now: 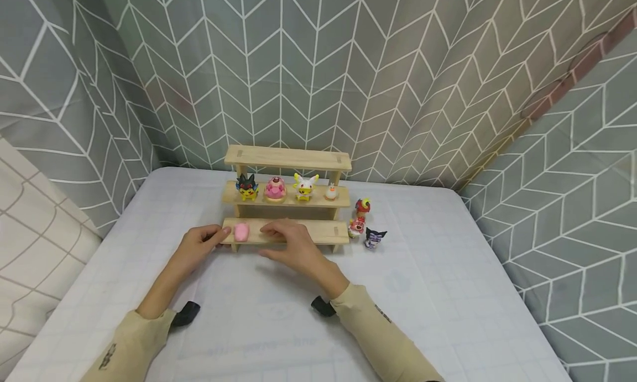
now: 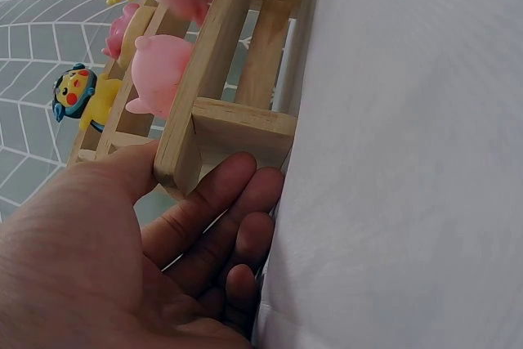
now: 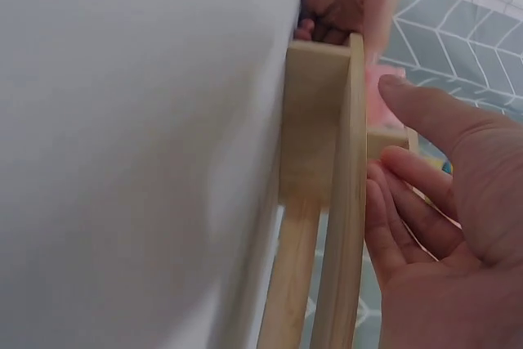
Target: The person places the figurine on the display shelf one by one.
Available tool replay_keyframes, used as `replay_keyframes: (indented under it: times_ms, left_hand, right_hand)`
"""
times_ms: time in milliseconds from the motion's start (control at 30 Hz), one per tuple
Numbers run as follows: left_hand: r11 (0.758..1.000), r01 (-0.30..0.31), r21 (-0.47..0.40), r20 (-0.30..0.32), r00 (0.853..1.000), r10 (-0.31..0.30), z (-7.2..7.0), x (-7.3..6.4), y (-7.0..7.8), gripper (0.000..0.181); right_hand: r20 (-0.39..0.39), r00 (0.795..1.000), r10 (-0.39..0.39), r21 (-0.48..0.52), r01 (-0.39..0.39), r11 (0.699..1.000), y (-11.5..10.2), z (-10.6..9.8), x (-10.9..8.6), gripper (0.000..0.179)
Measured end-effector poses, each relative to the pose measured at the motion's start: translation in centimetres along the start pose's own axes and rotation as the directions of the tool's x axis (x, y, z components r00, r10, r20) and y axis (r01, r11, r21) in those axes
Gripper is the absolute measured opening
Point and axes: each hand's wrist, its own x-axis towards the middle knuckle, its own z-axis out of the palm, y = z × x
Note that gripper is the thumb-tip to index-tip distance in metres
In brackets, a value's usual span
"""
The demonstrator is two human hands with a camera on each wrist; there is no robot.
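Note:
A three-tier wooden display stand (image 1: 288, 156) stands on the table. My left hand (image 1: 199, 246) holds the left end of its lowest step, thumb at the board's edge and fingers curled beneath, as the left wrist view shows. A pink pig figurine (image 2: 161, 71) sits on that step close to this hand. My right hand (image 1: 293, 244) is at the middle of the same step, to the right of the pig, fingers loosely bent and thumb apart. Nothing shows between its fingers in the right wrist view (image 3: 433, 202); whether the fingertips touch the board is hard to tell.
The middle step carries a yellow figurine with a dark hood (image 1: 247, 187), a pink one (image 1: 275, 189), a white-and-yellow one (image 1: 305, 187) and a small white one (image 1: 331, 192). Right of the stand are two red figurines (image 1: 363, 206) and a black-and-purple one (image 1: 374, 238). Patterned curtains (image 1: 298, 67) surround the table.

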Motion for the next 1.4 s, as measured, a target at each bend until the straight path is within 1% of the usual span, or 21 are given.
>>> replay_keyframes:
  times_ms: [67, 200, 400, 500, 700, 867, 1000, 1067, 1167, 1267, 1400]
  left_hand:
    - [1.0, 0.002, 0.006, -0.004, 1.0, -0.002, 0.0, 0.0, -0.1, 0.04]
    - [1.0, 0.004, 0.004, -0.009, 1.0, -0.004, -0.2, 0.0, -0.3, 0.042]
    - [1.0, -0.003, 0.005, -0.004, 1.0, 0.003, -0.2, 0.0, -0.7, 0.042]
    - [1.0, -0.002, 0.006, -0.008, 1.0, 0.002, -0.1, 0.1, -0.7, 0.041]
    - [1.0, -0.006, -0.004, -0.005, 1.0, 0.006, -0.1, 0.0, -0.5, 0.041]
    - [1.0, -0.011, -0.013, 0.001, 1.0, 0.011, 0.0, 0.0, -0.4, 0.04]
    - [1.0, -0.009, -0.015, -0.003, 1.0, 0.009, 0.0, -0.1, -0.5, 0.04]
    - [1.0, -0.007, -0.015, -0.005, 1.0, 0.007, 0.0, -0.1, -0.5, 0.041]
    - [1.0, -0.011, -0.013, -0.01, 1.0, 0.011, 0.0, -0.2, -0.6, 0.04]
    - [1.0, -0.017, -0.012, -0.009, 1.0, 0.017, 0.1, -0.1, -0.6, 0.039]
    - [1.0, -0.023, -0.008, -0.011, 1.0, 0.023, 0.1, -0.2, -0.5, 0.038]
  right_hand:
    - [-0.007, 1.0, 0.001, 0.036, -0.001, 0.999, 0.6, -0.5, -0.7, 0.043]
    - [-0.041, 0.999, 0.026, 0.058, -0.023, 0.998, 2.0, -2.0, -2.2, 0.042]
    - [-0.13, 0.99, 0.06, 0.013, -0.059, 0.998, 3.7, -5.0, -4.0, 0.041]
    - [-0.18, 0.981, 0.073, 0.0, -0.074, 0.997, 4.3, -6.5, -4.7, 0.04]
    - [-0.266, 0.961, 0.071, 0.015, -0.069, 0.997, 5.5, -9.3, -5.7, 0.038]
    - [-0.33, 0.939, 0.093, 0.003, -0.098, 0.995, 6.6, -11.4, -6.6, 0.037]
    - [-0.355, 0.929, 0.107, 0.006, -0.112, 0.994, 7.1, -12.5, -7.3, 0.039]
    - [-0.361, 0.928, 0.094, 0.009, -0.097, 0.995, 7.2, -13.0, -7.6, 0.04]
    - [-0.376, 0.923, 0.082, -0.014, -0.094, 0.995, 7.6, -13.8, -8.2, 0.04]
    - [-0.392, 0.913, 0.11, -0.042, -0.138, 0.99, 8.4, -14.8, -9.0, 0.039]
    - [-0.405, 0.895, 0.185, -0.05, -0.224, 0.973, 9.5, -15.9, -10.2, 0.04]
